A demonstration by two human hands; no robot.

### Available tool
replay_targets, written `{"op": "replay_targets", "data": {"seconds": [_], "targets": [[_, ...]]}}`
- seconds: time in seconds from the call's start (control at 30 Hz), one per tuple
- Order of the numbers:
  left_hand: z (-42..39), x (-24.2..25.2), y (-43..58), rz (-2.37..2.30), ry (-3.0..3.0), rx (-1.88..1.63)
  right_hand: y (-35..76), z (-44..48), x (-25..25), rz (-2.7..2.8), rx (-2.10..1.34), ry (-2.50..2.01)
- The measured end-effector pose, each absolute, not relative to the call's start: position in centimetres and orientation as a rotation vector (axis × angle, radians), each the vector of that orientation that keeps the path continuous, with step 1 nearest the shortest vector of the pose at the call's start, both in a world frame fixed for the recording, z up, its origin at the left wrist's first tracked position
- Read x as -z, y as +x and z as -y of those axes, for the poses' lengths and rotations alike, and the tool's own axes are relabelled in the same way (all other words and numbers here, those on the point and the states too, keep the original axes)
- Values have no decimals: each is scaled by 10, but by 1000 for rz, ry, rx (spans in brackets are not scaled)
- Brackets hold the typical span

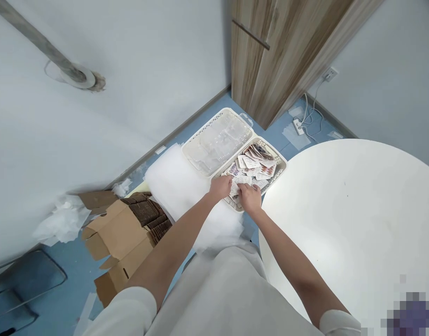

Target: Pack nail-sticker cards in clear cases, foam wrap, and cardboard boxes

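Note:
A cream plastic basket [281, 164] holds a loose heap of small printed cards [251, 162], some with pictures and some with text. At the basket's near left side, my left hand [221, 187] is closed in a fist among the edge cards; what lies inside its fingers is hidden. My right hand [249, 198] reaches over the near end of the basket, with its fingers bent down and closed on cards there. Pale cards lie between the two hands. Beside this basket stands a second cream basket [231, 109] with clear plastic pieces in it.
White foam wrap [179, 182] lies under and beside the baskets. A round white table [347, 210] curves along the right. Flattened cardboard boxes [121, 228] lie at left, near a folding chair [28, 280]. Behind are a wooden cabinet [270, 60] and a power strip [298, 127].

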State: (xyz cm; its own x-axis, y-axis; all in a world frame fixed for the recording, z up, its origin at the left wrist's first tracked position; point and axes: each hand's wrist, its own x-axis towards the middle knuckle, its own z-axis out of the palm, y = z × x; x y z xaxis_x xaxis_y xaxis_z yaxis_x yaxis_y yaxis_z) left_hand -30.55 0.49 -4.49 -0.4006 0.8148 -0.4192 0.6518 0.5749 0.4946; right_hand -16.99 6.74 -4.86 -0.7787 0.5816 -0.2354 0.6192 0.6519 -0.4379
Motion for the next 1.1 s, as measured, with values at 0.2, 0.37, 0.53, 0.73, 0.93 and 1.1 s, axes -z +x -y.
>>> {"op": "replay_targets", "data": {"seconds": [0.2,0.37,0.53,0.73,0.93,1.1], "targets": [[14,27,-299,-2002,785,-1019,-153,-62,32,-2703,1749,1591],[44,5,-260,-1660,438,-1344,-118,-19,4,-2403,2198,1866],[78,-8,-209,-1413,379,-1371,-66,39,-16,-2219,2359,1956],[103,-18,-147,-1263,460,-1235,1,80,-36,-2123,2386,2163],[108,-29,-94,-1060,505,-1067,60,97,-52,-2071,2421,2266],[94,-31,-47,-1057,683,-932,104,101,-53,-2083,2449,2358]]}}
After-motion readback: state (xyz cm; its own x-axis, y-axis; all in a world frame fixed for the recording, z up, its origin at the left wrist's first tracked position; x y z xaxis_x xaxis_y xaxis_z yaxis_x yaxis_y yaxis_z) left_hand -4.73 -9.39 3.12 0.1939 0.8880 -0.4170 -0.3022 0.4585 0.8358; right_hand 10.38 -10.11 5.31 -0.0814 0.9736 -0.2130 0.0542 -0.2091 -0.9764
